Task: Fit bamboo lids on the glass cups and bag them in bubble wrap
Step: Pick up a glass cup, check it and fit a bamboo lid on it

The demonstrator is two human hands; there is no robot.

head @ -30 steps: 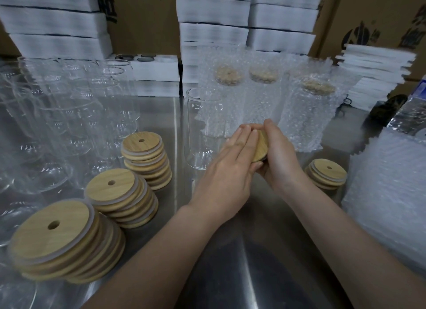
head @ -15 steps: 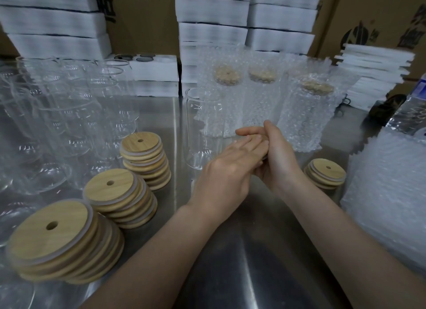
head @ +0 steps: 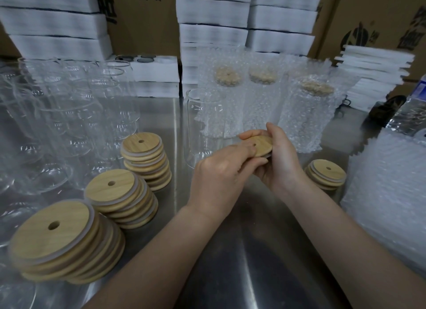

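Centre frame, the right hand [head: 280, 161] cradles a bamboo lid [head: 261, 145] face up while the left hand [head: 221, 170] pinches its near edge, likely squaring it for the bare glass cup [head: 202, 124] just behind.

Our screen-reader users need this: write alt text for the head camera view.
The right hand and left hand together hold one bamboo lid over a steel table. An unlidded glass cup stands just behind them, three bubble-wrapped lidded cups beyond it, stacks of lids at left and a short stack at right.
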